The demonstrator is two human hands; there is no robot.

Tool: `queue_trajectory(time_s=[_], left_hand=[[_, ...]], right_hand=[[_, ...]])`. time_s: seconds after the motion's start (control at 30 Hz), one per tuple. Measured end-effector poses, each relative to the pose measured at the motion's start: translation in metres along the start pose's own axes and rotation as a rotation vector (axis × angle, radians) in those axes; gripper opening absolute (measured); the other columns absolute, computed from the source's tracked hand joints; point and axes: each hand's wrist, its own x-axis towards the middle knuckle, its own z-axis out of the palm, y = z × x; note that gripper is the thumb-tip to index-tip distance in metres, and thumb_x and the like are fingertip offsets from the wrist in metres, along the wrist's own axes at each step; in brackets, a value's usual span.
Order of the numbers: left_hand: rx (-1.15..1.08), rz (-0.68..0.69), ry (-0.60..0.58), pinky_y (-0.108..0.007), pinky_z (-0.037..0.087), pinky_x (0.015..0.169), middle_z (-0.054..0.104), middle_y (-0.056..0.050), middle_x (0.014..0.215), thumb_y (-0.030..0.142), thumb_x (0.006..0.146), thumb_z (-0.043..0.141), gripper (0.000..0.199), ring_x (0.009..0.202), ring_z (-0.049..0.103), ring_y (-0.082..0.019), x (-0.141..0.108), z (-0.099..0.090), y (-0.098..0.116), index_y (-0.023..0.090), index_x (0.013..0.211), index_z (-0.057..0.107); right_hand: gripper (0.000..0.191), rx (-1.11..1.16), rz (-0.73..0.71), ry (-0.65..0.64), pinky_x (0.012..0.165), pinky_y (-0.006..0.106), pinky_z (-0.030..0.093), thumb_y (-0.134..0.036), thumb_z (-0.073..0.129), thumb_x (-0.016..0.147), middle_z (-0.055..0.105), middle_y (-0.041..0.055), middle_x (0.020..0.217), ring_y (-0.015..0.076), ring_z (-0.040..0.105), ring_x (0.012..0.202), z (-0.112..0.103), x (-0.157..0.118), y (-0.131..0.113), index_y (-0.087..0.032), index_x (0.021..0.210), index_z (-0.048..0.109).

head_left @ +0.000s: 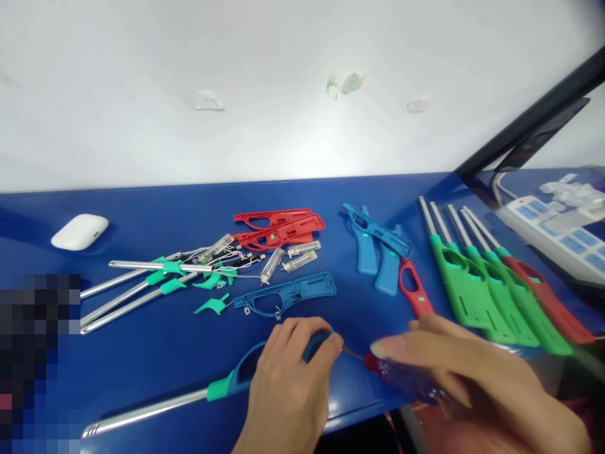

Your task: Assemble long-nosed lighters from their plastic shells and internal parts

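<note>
My left hand (295, 375) is wrapped around the blue handle of a long-barrelled gas lighter (155, 408) with a green collar, which lies near the table's front edge, its silver tube pointing left. In my right hand (467, 372) is a screwdriver (409, 380) with a see-through purple handle and red neck. Its thin shaft runs left to the lighter's butt end, where my left fingers hide the tip. Right hand and screwdriver are blurred. Behind my left hand rests a blue handle half (309, 287), its inner side up, near small metal pieces and a green trigger (215, 305).
Silver lighter tubes (123, 302) with wires lie left, beside clear fuel tanks (273, 265). Red handle shells (283, 228) and blue shells (387, 271) lie behind. At right are several green lighters (472, 296), a red one (558, 302) and a power strip (562, 230). A white case (80, 232) sits far left.
</note>
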Motion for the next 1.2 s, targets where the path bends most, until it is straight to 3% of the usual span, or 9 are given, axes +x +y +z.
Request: queue_trajectory(time_s=[0.13,0.27,0.5,0.6,0.77,0.87,0.97,1.13,1.2], left_hand=[[-0.007,0.002,0.010,-0.039,0.059,0.075,0.073,-0.005,0.106,0.000,0.095,0.048,0.034,0.088,0.069,-0.021,0.001,0.000,0.000,0.023,0.110,0.069],[-0.017,-0.012,0.020,-0.041,0.059,0.078,0.074,-0.005,0.104,0.015,0.102,0.054,0.019,0.089,0.070,-0.023,0.005,0.000,0.002,0.023,0.113,0.067],[-0.039,-0.015,0.025,-0.036,0.056,0.071,0.074,-0.002,0.104,0.005,0.097,0.046,0.031,0.086,0.069,-0.020,0.004,-0.002,0.002,0.024,0.107,0.067],[-0.035,-0.017,0.041,-0.037,0.056,0.075,0.074,-0.003,0.105,0.006,0.098,0.048,0.029,0.088,0.069,-0.021,0.003,0.000,0.002,0.024,0.110,0.067],[-0.038,-0.017,0.053,-0.037,0.054,0.079,0.075,-0.001,0.100,0.014,0.103,0.053,0.017,0.088,0.070,-0.020,0.004,0.003,0.003,0.023,0.104,0.067],[-0.039,-0.023,0.060,-0.035,0.054,0.075,0.074,-0.001,0.100,0.007,0.100,0.051,0.023,0.086,0.068,-0.019,0.004,0.003,0.002,0.023,0.104,0.066],[-0.044,-0.021,0.068,-0.034,0.054,0.075,0.073,-0.001,0.100,0.002,0.096,0.048,0.029,0.085,0.068,-0.018,0.003,0.001,0.002,0.023,0.106,0.066],[-0.038,-0.007,0.061,-0.034,0.056,0.074,0.073,-0.003,0.100,0.000,0.091,0.048,0.032,0.086,0.069,-0.019,0.002,-0.001,0.002,0.022,0.106,0.066],[-0.031,0.003,0.060,-0.034,0.056,0.072,0.073,-0.004,0.100,0.000,0.089,0.047,0.033,0.085,0.070,-0.020,0.002,-0.001,0.002,0.022,0.107,0.066]], right_hand=[[0.025,0.073,-0.056,-0.129,0.065,0.026,0.054,-0.045,0.060,0.105,0.074,-0.0067,0.071,0.0123,0.061,0.057,-0.001,0.009,0.002,-0.035,0.092,0.078],[0.025,0.257,-0.014,-0.075,0.052,0.023,0.042,-0.038,0.076,0.096,0.054,-0.0071,0.055,0.0093,0.046,0.053,0.013,0.019,-0.002,-0.031,0.072,0.075],[0.022,0.316,0.003,-0.271,0.048,0.020,0.044,-0.046,0.060,0.105,0.056,-0.0045,0.074,0.0076,0.054,0.057,0.000,0.018,0.002,-0.035,0.112,0.078],[0.015,0.264,0.023,-0.122,0.051,0.023,0.044,-0.047,0.076,0.095,0.050,-0.0046,0.071,0.0091,0.052,0.060,0.008,0.019,0.004,-0.033,0.095,0.080],[0.035,0.331,0.019,0.171,0.052,0.029,0.039,-0.038,0.096,0.074,0.048,-0.0062,0.067,0.0124,0.046,0.063,0.031,0.015,0.002,-0.023,0.082,0.064],[0.016,0.332,0.078,0.008,0.051,0.028,0.039,-0.030,0.081,0.091,0.047,-0.0035,0.076,0.0131,0.048,0.067,0.023,0.009,0.004,-0.024,0.100,0.069],[0.028,0.274,0.038,-0.189,0.052,0.025,0.045,-0.025,0.062,0.103,0.047,-0.0018,0.083,0.0117,0.051,0.069,0.010,0.008,0.007,-0.031,0.129,0.072],[0.004,0.258,0.026,-0.064,0.054,0.023,0.046,-0.031,0.080,0.093,0.045,-0.0034,0.077,0.0111,0.050,0.068,0.013,0.014,0.007,-0.032,0.097,0.078],[0.011,0.264,0.048,-0.071,0.055,0.025,0.048,-0.039,0.081,0.091,0.049,-0.0024,0.079,0.0131,0.051,0.071,0.016,0.014,0.005,-0.031,0.095,0.076]])
